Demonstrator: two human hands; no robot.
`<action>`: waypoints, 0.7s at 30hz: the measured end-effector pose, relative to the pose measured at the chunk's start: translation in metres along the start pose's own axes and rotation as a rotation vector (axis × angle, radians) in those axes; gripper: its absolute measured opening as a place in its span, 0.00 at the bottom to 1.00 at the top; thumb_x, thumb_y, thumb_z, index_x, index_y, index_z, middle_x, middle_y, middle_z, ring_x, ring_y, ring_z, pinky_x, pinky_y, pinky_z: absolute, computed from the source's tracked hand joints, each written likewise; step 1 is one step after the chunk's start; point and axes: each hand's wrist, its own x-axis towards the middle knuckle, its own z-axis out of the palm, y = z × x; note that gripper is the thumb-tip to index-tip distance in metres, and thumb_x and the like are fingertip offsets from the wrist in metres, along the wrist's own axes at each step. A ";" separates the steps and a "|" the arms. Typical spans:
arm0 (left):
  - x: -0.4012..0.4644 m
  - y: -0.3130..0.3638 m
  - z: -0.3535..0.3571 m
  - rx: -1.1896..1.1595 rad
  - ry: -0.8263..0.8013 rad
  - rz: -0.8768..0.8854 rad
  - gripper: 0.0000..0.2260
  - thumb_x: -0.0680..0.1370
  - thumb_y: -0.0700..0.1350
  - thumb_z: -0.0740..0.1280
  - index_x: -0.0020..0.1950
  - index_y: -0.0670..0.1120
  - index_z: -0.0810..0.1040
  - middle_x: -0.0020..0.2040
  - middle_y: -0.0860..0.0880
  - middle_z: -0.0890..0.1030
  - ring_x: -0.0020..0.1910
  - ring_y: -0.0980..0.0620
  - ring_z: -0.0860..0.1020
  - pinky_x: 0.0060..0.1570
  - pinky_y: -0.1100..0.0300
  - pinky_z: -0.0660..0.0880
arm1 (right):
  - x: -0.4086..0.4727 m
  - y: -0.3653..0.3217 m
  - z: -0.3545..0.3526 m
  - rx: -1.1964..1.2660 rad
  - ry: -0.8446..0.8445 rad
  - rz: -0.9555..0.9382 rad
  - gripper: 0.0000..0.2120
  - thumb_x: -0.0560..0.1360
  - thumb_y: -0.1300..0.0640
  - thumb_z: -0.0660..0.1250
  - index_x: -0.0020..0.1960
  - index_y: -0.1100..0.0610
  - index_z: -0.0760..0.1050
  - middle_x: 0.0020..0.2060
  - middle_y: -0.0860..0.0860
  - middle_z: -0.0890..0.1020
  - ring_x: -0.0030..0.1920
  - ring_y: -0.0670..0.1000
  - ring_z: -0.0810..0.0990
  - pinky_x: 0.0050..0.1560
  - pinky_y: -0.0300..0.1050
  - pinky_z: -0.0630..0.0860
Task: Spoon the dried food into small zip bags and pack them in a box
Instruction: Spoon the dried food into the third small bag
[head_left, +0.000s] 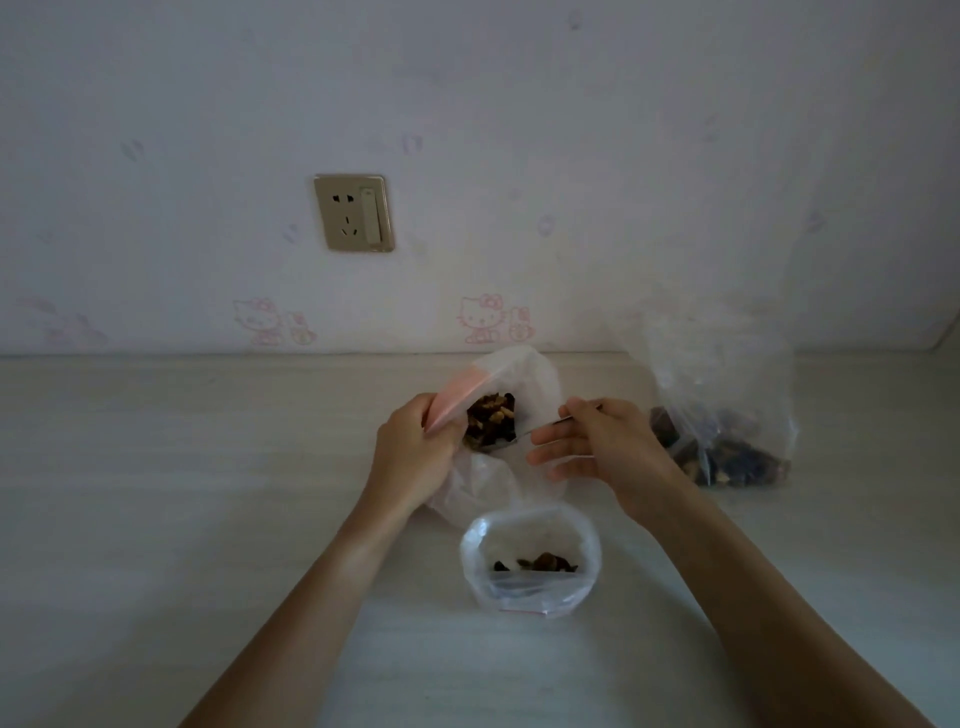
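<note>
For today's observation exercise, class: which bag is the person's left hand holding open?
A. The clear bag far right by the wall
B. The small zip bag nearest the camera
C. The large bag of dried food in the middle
C: the left hand grips the rim of the large bag of dried food, while the small zip bag stands untouched in front.
</note>
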 end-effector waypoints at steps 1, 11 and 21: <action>0.001 0.001 0.000 -0.028 0.005 0.009 0.02 0.79 0.47 0.70 0.49 0.52 0.83 0.41 0.53 0.85 0.39 0.56 0.83 0.35 0.63 0.74 | -0.001 -0.001 -0.002 -0.003 -0.007 0.006 0.13 0.87 0.57 0.56 0.55 0.66 0.73 0.41 0.63 0.87 0.39 0.62 0.88 0.30 0.47 0.81; 0.000 -0.003 0.001 -0.068 0.026 0.114 0.04 0.79 0.45 0.70 0.46 0.54 0.82 0.39 0.56 0.84 0.37 0.64 0.80 0.34 0.73 0.71 | 0.002 0.007 0.000 0.018 0.056 -0.025 0.12 0.87 0.59 0.56 0.53 0.65 0.73 0.38 0.62 0.87 0.39 0.64 0.88 0.33 0.50 0.83; -0.001 -0.002 -0.002 -0.043 -0.010 0.139 0.04 0.81 0.44 0.68 0.50 0.52 0.83 0.40 0.54 0.84 0.38 0.58 0.81 0.38 0.65 0.74 | 0.002 0.009 0.003 0.070 0.135 -0.120 0.10 0.86 0.59 0.57 0.54 0.65 0.74 0.34 0.59 0.85 0.35 0.63 0.87 0.28 0.50 0.81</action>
